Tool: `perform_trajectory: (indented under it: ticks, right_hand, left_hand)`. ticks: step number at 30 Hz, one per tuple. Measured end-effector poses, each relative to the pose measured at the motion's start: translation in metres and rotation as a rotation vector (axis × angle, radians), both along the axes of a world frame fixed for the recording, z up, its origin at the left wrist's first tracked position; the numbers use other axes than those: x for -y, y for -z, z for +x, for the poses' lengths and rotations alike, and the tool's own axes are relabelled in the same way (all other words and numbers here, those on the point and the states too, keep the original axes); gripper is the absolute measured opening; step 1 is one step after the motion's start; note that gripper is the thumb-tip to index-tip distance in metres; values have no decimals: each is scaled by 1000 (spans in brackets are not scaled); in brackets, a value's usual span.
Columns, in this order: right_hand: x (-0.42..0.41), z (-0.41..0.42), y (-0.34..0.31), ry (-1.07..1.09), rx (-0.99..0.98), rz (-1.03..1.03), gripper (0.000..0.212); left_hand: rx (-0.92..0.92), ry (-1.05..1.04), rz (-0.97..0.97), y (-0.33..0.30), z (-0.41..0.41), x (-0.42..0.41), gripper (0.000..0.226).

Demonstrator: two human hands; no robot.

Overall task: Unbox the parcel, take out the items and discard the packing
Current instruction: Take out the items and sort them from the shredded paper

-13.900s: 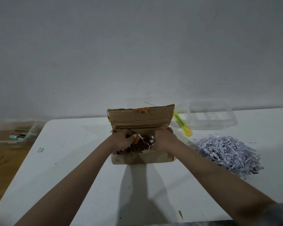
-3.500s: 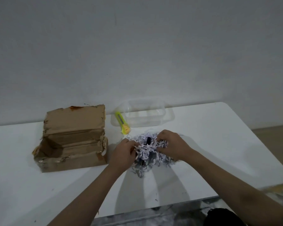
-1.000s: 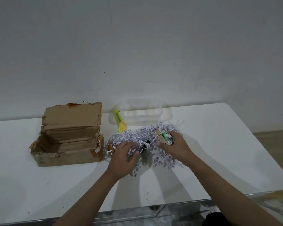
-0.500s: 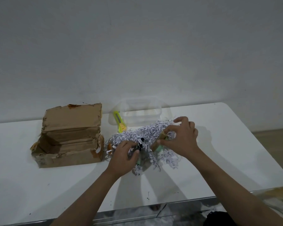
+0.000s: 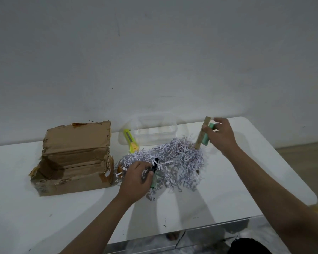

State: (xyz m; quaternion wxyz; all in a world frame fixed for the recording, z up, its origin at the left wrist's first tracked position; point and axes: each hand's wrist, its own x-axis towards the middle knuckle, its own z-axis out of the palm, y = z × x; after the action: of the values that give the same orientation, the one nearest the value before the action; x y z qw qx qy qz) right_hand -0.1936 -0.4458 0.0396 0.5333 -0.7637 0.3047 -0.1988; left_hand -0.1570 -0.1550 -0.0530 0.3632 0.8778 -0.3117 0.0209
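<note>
Your right hand (image 5: pixel 222 137), right of centre, grips a tan stick (image 5: pixel 202 133) and a mint-green tube (image 5: pixel 206 137) above the white paper shreds (image 5: pixel 174 162) heaped mid-frame. Your left hand (image 5: pixel 135 181) curls round a black-capped item (image 5: pixel 154 165) in the shreds. The torn cardboard box (image 5: pixel 73 160) gapes open at left.

A tan stick (image 5: pixel 202 133) and green tube (image 5: pixel 206 136) are held by the right hand (image 5: pixel 221 137) above the shredded paper (image 5: pixel 174 158). A black-capped item (image 5: pixel 154 165) in the paper is gripped by the left hand (image 5: pixel 134 180). The open cardboard box (image 5: pixel 73 160) is left of the paper.
</note>
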Motion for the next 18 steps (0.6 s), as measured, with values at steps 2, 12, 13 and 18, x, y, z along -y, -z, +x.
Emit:
perform_trajectory:
  ticks: [2,12,13,18]
  right_hand:
    - [21,1,14,23,-209,-201,44]
    - [63,9,82,-126,-429,-378,40]
    - [63,10,87,-109,-438,-395,39]
    - [25,1,84,48,-145,-742,26]
  left_hand:
    - [86,-39,-2,-1,-2,1,34]
    - [151,-326,225,23,-4,-17,47]
    - [141,-312,233,27,-4,-19,48]
    - [67,-293,263,39,-2,-21,54]
